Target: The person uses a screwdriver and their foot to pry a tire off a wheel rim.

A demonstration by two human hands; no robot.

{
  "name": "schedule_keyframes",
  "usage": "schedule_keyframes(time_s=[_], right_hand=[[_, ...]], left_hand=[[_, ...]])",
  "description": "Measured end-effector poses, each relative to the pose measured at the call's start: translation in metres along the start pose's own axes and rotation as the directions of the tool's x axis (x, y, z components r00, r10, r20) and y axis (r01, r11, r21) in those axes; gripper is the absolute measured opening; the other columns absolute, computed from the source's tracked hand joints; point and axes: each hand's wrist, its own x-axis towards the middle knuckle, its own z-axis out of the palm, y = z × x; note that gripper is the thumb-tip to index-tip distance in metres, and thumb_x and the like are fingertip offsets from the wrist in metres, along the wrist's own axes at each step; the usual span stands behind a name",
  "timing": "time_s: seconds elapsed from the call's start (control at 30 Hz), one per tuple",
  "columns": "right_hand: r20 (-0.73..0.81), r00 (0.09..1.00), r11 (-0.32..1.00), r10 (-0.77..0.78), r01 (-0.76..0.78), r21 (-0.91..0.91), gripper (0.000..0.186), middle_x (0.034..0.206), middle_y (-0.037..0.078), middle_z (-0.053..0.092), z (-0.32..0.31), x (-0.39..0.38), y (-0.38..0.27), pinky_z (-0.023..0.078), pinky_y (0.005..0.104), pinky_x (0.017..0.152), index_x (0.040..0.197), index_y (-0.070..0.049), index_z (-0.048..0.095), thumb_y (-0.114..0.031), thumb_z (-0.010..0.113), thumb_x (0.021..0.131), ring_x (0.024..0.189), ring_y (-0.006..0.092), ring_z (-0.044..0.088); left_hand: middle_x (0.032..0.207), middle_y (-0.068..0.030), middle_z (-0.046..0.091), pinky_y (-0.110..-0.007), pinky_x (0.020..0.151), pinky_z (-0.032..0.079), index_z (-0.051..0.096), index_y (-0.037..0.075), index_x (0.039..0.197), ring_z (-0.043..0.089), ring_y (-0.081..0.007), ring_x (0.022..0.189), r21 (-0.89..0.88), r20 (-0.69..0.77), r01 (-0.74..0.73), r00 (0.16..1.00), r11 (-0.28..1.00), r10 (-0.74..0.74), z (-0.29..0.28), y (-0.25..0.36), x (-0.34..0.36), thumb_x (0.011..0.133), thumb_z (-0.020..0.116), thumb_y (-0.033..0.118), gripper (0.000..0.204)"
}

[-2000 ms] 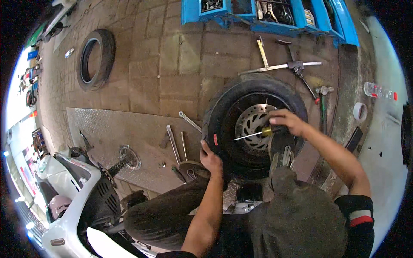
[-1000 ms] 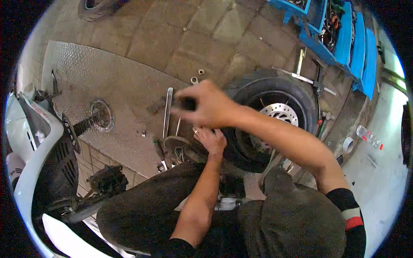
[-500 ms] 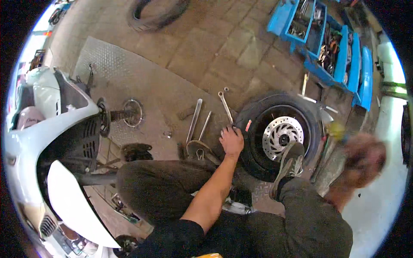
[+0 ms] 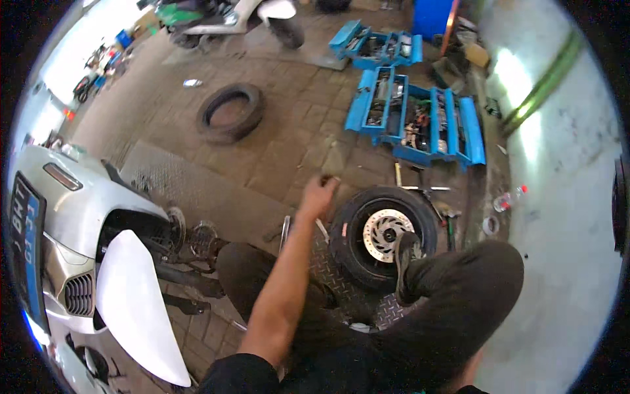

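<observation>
My left hand (image 4: 319, 196) is raised above the paving left of the wheel, fingers curled; what they hold, if anything, is too small to make out. A steel wrench (image 4: 321, 229) lies below it, a flat bar (image 4: 285, 228) further left. The black-tyred wheel (image 4: 344, 256) lies flat with its silver brake disc (image 4: 377, 223) upward; my shoe (image 4: 403, 262) rests on it. Above the wheel lie crossed metal tools (image 4: 425, 189), beside it a green-handled hammer (image 4: 450, 233). My right hand is out of sight; only part of that arm shows below my right knee.
A white scooter body (image 4: 79, 190) stands at left with its fork. A loose tyre (image 4: 230, 131), blue toolboxes (image 4: 413, 157), a clear bottle (image 4: 508, 199) and a tape roll (image 4: 489, 225) are on the floor. A wall bounds the right; another scooter (image 4: 216, 20) stands at the back.
My view has lifted toward the back of the workshop. My left hand has come up off the wrench. My right hand, earlier with a yellow-handled screwdriver, has dropped out of sight.
</observation>
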Motion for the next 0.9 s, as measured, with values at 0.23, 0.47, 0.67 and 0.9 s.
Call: schedule_keyframes(time_s=[0.23, 0.47, 0.67, 0.9], right_hand=[[-0.323, 0.918, 0.963, -0.232, 0.262, 0.054, 0.032, 0.067, -0.002, 0.047, -0.099, -0.008, -0.054, 0.033, 0.0276, 0.054, 0.076, -0.003, 0.053, -0.018, 0.072, 0.096, 0.063, 0.0082, 0.042], [-0.312, 0.786, 0.807, -0.534, 0.584, 0.089, 0.032, 0.064, 0.001, 0.049, -0.084, 0.06, -0.178, 0.038, 0.0302, 0.056, 0.081, 0.001, 0.059, -0.024, 0.075, 0.093, 0.061, 0.0108, 0.046], [0.285, 0.715, 0.727, -0.638, 0.682, -0.081, 0.038, 0.098, 0.018, 0.07, 0.068, 0.107, -0.229, 0.048, 0.0444, 0.088, 0.103, -0.005, 0.071, -0.037, 0.079, 0.085, 0.093, 0.035, 0.064], [0.592, 0.5, 0.688, -0.632, 0.714, 0.131, 0.031, 0.096, 0.015, 0.07, 0.159, 0.13, -0.169, 0.047, 0.0424, 0.09, 0.103, -0.009, 0.072, -0.031, 0.08, 0.083, 0.096, 0.0348, 0.062]], left_hand=[[0.107, -0.0095, 0.07, -0.035, 0.085, 0.051, 0.063, 0.001, 0.125, 0.067, -0.0207, 0.099, -0.26, -0.036, -0.21, 0.977, 0.942, 0.208, -0.1, 0.118, -0.095, 0.097, 0.066, 0.035, 0.044], [0.103, -0.0107, 0.066, -0.034, 0.085, 0.05, 0.064, -0.005, 0.112, 0.062, -0.0207, 0.092, 0.157, -0.473, -0.375, 0.784, 0.914, 0.403, -0.15, 0.09, -0.264, 0.1, 0.062, 0.024, 0.031], [0.108, -0.0117, 0.063, -0.036, 0.082, 0.048, 0.056, -0.004, 0.127, 0.06, -0.0223, 0.092, -0.196, -0.786, 0.015, 0.595, 0.981, -0.166, -0.087, -0.075, -0.348, 0.103, 0.056, 0.023, 0.036], [0.107, -0.0126, 0.063, -0.038, 0.079, 0.048, 0.056, -0.004, 0.129, 0.059, -0.0239, 0.089, -0.519, -0.475, 0.519, 0.486, 0.679, -0.734, 0.005, -0.135, -0.452, 0.102, 0.057, 0.027, 0.041]])
